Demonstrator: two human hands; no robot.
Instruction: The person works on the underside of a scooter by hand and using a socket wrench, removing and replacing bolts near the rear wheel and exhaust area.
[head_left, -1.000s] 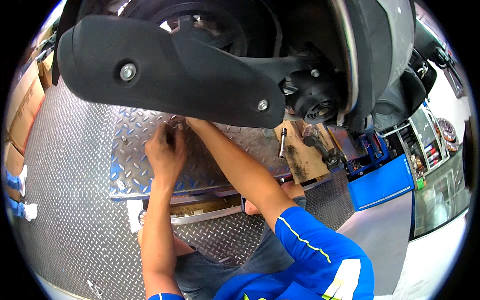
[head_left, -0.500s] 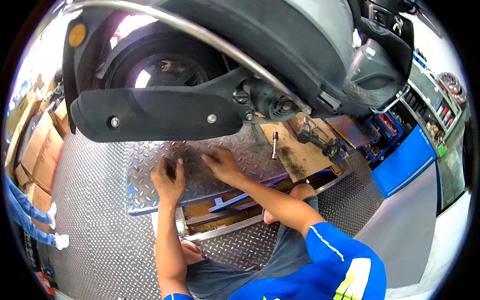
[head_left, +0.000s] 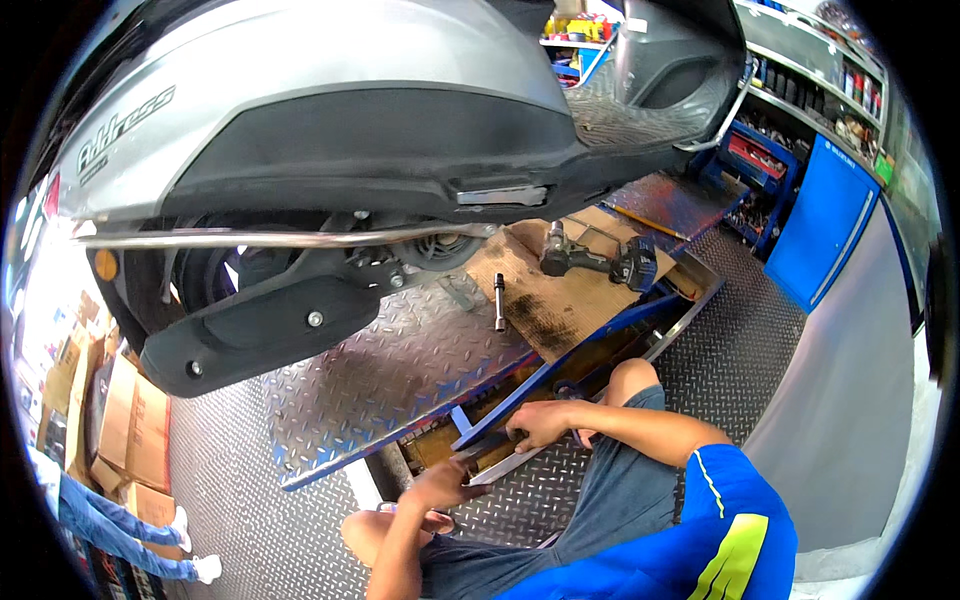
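Taking the grey scooter as the landmark: a stack of brown cardboard boxes stands below and to the left of its rear end, on the floor at the left rim of the view. A raised lettered badge, grey on grey, sits on the scooter's side panel near the tail. Far to the right of the scooter, a tall blue cabinet bears a small white label strip near its top edge. Shelves above hold small bottles and packs, too small to tell apart.
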